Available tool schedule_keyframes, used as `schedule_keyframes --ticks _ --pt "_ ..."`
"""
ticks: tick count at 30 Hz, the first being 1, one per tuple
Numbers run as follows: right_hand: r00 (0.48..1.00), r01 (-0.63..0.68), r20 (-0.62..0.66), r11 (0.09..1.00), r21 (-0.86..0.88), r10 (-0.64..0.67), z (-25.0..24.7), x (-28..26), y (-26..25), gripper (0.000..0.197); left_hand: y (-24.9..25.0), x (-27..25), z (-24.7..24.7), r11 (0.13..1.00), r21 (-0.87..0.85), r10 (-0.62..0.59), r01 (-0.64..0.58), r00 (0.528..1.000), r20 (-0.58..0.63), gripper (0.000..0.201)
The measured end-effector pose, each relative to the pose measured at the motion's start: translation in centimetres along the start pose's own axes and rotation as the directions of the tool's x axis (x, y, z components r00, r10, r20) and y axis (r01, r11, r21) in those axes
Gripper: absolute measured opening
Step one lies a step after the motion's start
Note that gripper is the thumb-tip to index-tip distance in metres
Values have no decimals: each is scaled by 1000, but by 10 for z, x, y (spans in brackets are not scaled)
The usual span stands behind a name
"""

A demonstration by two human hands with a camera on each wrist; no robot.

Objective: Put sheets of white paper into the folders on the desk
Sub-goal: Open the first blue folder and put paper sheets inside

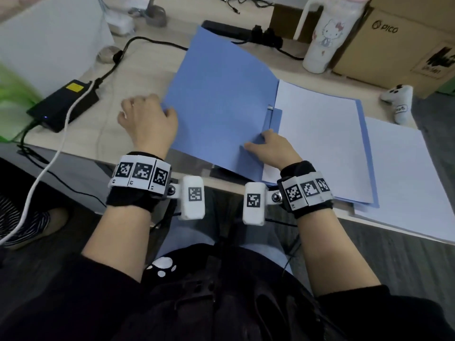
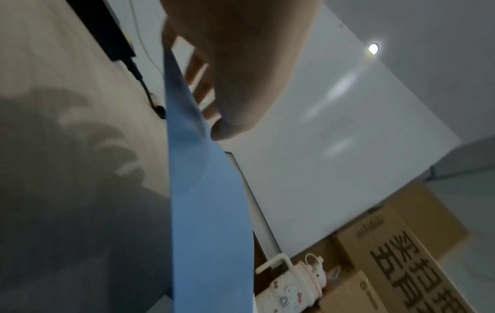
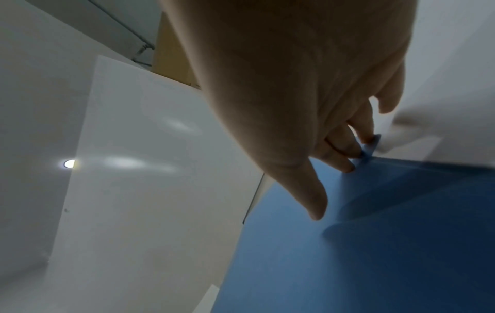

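A blue folder (image 1: pixel 216 94) lies open on the desk with its left cover lifted and tilted. My left hand (image 1: pixel 166 112) pinches the cover's left edge; in the left wrist view the thumb and fingers of that hand (image 2: pixel 206 118) sit on either side of the blue cover (image 2: pixel 209 211). My right hand (image 1: pixel 258 141) rests its fingertips on the cover near the spine, with the thumb held apart (image 3: pixel 348 161). A white sheet (image 1: pixel 320 143) lies on the folder's right half. To the right is more white paper (image 1: pixel 403 183).
A black power adapter (image 1: pixel 64 104) with cables lies at the left. A power strip (image 1: pixel 236 30), a cartoon-cat bottle (image 1: pixel 327 38) and cardboard boxes (image 1: pixel 398 45) line the back. A white controller (image 1: pixel 398 102) sits at the right. The folder overhangs the desk's front edge.
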State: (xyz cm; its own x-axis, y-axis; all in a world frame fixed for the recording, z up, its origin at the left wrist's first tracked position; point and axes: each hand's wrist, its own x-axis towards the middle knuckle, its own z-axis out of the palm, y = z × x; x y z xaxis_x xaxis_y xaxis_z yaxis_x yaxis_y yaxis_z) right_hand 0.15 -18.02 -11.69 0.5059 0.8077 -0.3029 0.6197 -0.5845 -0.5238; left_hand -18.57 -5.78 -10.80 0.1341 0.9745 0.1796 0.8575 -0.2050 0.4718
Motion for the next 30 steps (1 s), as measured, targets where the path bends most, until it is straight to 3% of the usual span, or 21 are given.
schedule_keyframes --ticks 5,7,9,12,15,17,20,23,25,27,30 --pt "999 -8 -33 1000 2 8 3 -4 -8 63 -15 0 0 949 -315 30 -19 999 29 25" --pt "999 -9 -41 1000 8 9 3 -5 -10 64 -13 -3 -7 868 -493 60 -55 998 -5 25" --pt "999 -10 -48 999 42 12 3 -5 -10 66 -6 -11 -19 721 -686 148 -92 989 23 22" --pt "998 -7 -55 991 133 15 1 -7 -9 67 9 -25 -36 536 -833 367 -140 927 80 39" --pt "999 -1 -44 971 241 12 2 -11 -6 65 29 -36 -45 463 -870 495 -167 863 98 33" --pt "999 9 -33 946 324 2 1 -13 -4 63 46 -44 -44 426 -897 547 -118 823 152 30" --pt "999 51 -31 894 445 -42 -6 -18 0 59 66 -53 -35 427 -899 646 -95 727 231 31" --pt "993 115 -91 838 533 -79 -21 -28 8 55 79 -58 -20 497 -861 705 -108 628 329 51" --pt "989 149 -94 788 597 -116 -31 -34 19 52 87 -61 -9 557 -821 699 -123 604 384 70" --pt "985 167 -71 756 633 -158 -38 -37 32 47 95 -66 1 612 -777 676 -144 605 420 76" --pt "975 221 -146 703 676 -166 -49 -45 50 37 108 -74 15 665 -704 695 -249 552 461 81"
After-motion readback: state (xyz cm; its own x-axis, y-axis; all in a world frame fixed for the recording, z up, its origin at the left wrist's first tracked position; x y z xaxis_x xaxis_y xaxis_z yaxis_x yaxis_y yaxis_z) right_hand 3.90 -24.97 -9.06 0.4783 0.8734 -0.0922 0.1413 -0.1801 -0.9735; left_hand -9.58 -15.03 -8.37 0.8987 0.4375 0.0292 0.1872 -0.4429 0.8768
